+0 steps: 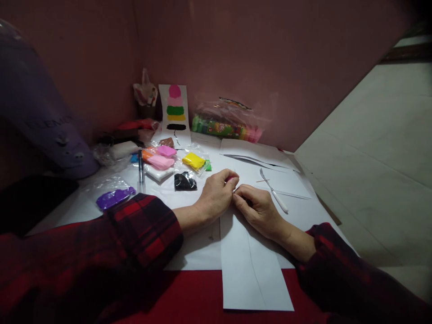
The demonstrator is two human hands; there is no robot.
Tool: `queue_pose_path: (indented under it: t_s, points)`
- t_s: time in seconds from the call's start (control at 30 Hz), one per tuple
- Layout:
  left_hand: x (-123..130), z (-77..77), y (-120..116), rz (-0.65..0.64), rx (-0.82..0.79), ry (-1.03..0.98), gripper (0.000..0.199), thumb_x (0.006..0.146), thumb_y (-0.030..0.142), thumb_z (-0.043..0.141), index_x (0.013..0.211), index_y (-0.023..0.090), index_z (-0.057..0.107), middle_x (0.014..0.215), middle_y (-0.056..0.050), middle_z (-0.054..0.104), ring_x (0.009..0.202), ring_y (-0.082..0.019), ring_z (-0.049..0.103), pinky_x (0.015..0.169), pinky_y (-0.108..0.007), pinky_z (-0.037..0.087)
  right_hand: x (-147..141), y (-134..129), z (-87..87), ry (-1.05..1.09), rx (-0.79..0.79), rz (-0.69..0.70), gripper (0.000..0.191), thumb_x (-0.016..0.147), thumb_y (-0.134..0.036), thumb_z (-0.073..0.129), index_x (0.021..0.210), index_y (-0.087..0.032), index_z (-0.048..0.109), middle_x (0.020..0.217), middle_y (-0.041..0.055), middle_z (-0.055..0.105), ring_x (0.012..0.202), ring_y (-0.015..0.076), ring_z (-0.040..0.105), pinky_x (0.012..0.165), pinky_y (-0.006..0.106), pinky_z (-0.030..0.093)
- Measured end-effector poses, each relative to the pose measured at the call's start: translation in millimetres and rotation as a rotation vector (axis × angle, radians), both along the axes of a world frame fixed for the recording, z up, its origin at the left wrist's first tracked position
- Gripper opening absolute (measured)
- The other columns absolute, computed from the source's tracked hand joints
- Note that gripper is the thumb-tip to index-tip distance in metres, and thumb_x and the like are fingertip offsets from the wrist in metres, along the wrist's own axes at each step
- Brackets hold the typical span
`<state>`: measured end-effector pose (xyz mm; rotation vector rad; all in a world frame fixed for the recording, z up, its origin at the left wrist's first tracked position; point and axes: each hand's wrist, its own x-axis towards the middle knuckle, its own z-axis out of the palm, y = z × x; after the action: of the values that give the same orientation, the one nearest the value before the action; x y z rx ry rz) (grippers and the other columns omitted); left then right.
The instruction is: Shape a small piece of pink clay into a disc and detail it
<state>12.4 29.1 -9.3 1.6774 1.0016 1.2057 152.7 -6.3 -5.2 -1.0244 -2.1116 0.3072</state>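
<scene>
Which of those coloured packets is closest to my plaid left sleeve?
The purple packet, right beside the left sleeve; the yellow packet and black packet lie farther right, past the pen.

Pink bit pinched, lined paper strip below

Magenta-pink piece (230, 178): small, at the fingertips of the left hand (215, 194), mostly covered by them; full shape can't be read. Right hand (259, 208) fingers bunched just beside it.
Paper strip (239, 281): white, long, narrow, lengthwise toward the wearer. Far part hidden by the hands; near end extends past the table's white surface (199, 257), over red. One thin dark line, slightly curved, runs down it.
</scene>
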Motion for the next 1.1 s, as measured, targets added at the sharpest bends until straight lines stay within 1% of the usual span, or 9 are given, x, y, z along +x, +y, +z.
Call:
queue_pose_path:
  t_s: [0.1,0.23,0.43,0.67,0.9,1.1]
  points:
    - [0.5,-0.1,-0.1,0.006,0.009,-0.029,0.012,0.083,0.017,0.051,0.082,0.017,0.064,0.077,-0.001,0.064,0.074,-0.014,0.056,0.069,-0.026,0.044,0.0,-0.3,-0.3,0.001,-0.004,0.000,0.022,0.090,-0.019,0.051,0.068,-0.019,0.054,0.063,-0.0008,0.053,0.057,0.0129,0.047,0.055,0.027,0.039]
    - [-0.1,2.0,-1.6,0.020,0.004,-0.058,0.010,0.082,0.019,0.054,0.074,0.018,0.060,0.068,0.002,0.059,0.067,-0.012,0.053,0.064,-0.025,0.040,0.3,-0.2,-0.9,0.005,-0.001,0.006,0.024,0.090,-0.020,0.050,0.066,-0.020,0.052,0.062,-0.0012,0.051,0.056,0.0128,0.046,0.055,0.028,0.039]
    - [-0.5,4.4,-3.1,0.024,-0.025,-0.084,0.008,0.079,0.022,0.059,0.073,0.018,0.057,0.066,0.004,0.054,0.064,-0.011,0.049,0.061,-0.024,0.038,1.2,0.0,-0.6,-0.006,-0.029,0.001,0.023,0.091,-0.021,0.049,0.068,-0.019,0.053,0.064,0.0003,0.054,0.058,0.0139,0.047,0.057,0.029,0.040]
    - [0.0,3.7,-3.0,0.024,0.004,-0.067,0.013,0.080,0.020,0.055,0.068,0.018,0.054,0.062,0.005,0.050,0.063,-0.011,0.046,0.060,-0.024,0.036,1.2,0.6,-0.9,-0.013,-0.008,-0.001,0.024,0.090,-0.020,0.049,0.066,-0.020,0.051,0.062,-0.0008,0.051,0.057,0.0134,0.045,0.056,0.028,0.039]
    - [-0.1,3.0,-2.6,0.039,0.006,-0.061,0.010,0.080,0.020,0.055,0.070,0.018,0.057,0.065,0.003,0.055,0.065,-0.012,0.050,0.062,-0.024,0.039,1.2,0.8,0.1,-0.001,-0.006,0.005,0.023,0.090,-0.020,0.049,0.067,-0.020,0.052,0.062,-0.0009,0.052,0.057,0.0133,0.046,0.055,0.028,0.039]
    - [-0.7,5.1,-4.3,0.030,-0.007,-0.049,0.007,0.079,0.018,0.057,0.078,0.017,0.064,0.074,0.001,0.063,0.071,-0.013,0.055,0.069,-0.026,0.042,0.8,0.5,-0.4,0.002,-0.027,0.008,0.023,0.091,-0.020,0.049,0.068,-0.019,0.052,0.064,-0.0004,0.052,0.058,0.0136,0.047,0.057,0.028,0.040]
